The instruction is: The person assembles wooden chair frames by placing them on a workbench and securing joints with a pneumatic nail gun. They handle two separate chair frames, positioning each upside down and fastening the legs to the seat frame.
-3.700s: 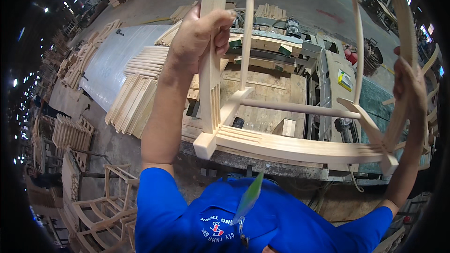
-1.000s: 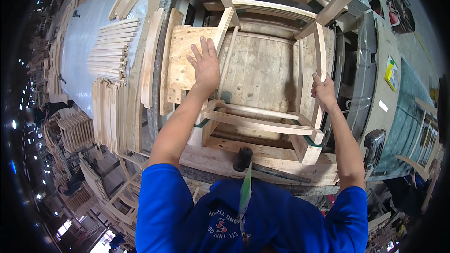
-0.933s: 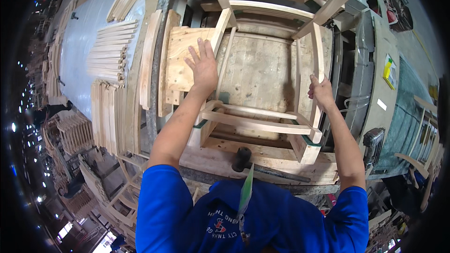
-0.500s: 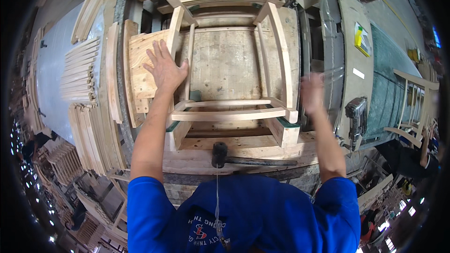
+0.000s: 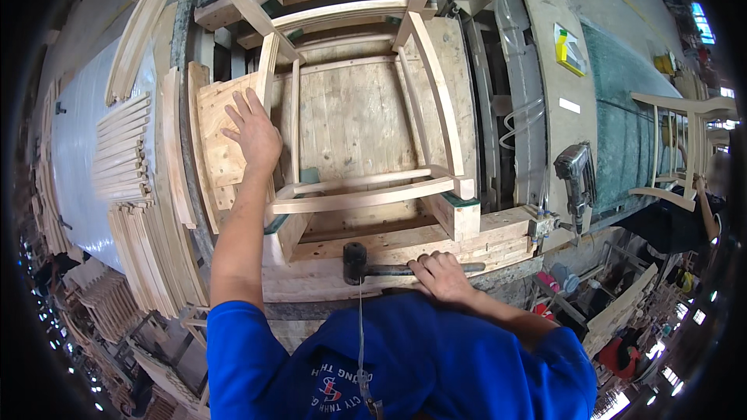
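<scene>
A pale wooden chair frame [image 5: 437,93] lies in a wooden jig [image 5: 465,222] with green pads under its corners. My left hand [image 5: 261,138] is open beside the frame's left side, fingers spread over a plywood board [image 5: 222,120]. Along the near beam of the jig lies a black-headed mallet [image 5: 355,263], its handle pointing right. My right hand [image 5: 445,277] has its fingers curled over that handle; the palm side is hidden. The mallet head still rests on the beam.
Stacked wooden slats [image 5: 123,152] lie on the left. On the right are a nail gun [image 5: 576,183], a yellow-green box [image 5: 570,50] and a clear hose [image 5: 523,120]. Farther right, a co-worker's hand [image 5: 700,184] is at another chair frame [image 5: 689,109].
My right hand has come from beside the frame's right side down to the mallet handle and closed over it. My left hand stays by the frame's left side. The view has shifted slightly.
</scene>
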The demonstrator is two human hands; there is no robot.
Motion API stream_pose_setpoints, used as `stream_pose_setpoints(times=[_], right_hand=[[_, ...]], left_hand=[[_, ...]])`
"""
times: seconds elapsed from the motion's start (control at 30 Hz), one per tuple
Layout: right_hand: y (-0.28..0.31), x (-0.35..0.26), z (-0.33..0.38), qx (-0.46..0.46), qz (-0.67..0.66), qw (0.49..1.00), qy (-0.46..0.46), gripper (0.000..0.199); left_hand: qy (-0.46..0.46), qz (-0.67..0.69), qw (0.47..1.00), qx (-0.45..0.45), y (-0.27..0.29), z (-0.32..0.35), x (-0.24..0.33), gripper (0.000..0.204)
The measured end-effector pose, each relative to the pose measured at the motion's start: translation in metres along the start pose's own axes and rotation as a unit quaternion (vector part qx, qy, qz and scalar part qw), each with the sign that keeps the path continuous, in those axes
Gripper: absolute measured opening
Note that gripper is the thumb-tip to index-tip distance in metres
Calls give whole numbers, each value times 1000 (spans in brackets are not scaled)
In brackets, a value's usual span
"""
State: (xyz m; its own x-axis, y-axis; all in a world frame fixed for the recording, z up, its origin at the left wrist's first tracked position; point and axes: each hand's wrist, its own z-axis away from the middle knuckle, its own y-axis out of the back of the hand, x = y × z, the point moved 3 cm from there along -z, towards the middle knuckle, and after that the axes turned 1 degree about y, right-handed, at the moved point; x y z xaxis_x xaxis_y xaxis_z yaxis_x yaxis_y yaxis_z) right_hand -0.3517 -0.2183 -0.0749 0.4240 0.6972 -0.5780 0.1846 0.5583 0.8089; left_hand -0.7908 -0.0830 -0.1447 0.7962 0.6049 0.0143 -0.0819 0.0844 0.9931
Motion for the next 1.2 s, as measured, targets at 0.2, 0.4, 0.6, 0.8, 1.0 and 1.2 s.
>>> stream_pose_setpoints(times=[0.2, 0.4, 0.6, 0.8, 1.0, 1.2], right_hand=[[-11, 2, 8, -3, -32, 996, 78, 25], [8, 0, 8, -41, -36, 993, 102, 24], [116, 93, -62, 260, -168, 923, -229, 27], [48, 193, -126, 100, -555, 703, -433, 38], [44, 204, -129, 39, -595, 671, -440, 34], [37, 210, -121, 14, -572, 694, -438, 56]], left_hand=[[6, 12, 1000, 17, -2, 0, -5, 88], [5, 27, 1000, 0, -2, 5, 3, 88], [15, -22, 1000, 13, -4, 4, -12, 84], [1, -8, 1000, -7, 0, -4, 2, 86], [11, -5, 1000, -12, -3, 3, -1, 84], [20, -35, 999, -20, -2, -1, -2, 96]])
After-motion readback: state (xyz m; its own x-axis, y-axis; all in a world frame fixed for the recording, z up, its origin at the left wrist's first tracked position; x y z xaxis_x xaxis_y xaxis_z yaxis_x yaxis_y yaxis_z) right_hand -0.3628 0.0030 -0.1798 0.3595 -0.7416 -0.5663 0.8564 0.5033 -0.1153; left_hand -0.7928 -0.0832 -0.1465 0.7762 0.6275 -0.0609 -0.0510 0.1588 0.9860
